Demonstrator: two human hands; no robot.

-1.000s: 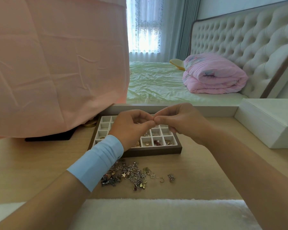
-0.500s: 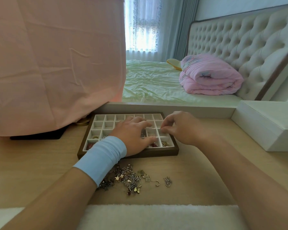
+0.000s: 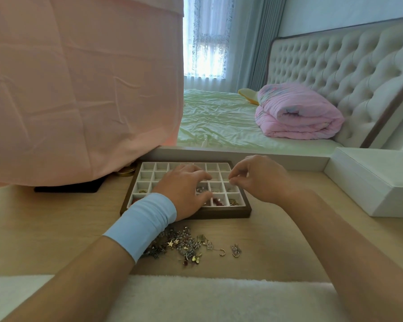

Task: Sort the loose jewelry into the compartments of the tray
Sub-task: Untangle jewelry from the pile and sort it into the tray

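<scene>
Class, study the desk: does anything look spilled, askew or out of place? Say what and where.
A tangled heap of loose jewelry lies on the desk in front of the tray, unsorted; a hook piece and a small piece lie apart at its right.

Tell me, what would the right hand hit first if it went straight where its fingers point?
Likely the left hand: the right hand points left across the tray toward its fingers. If angled down, the tray comes first.
</scene>
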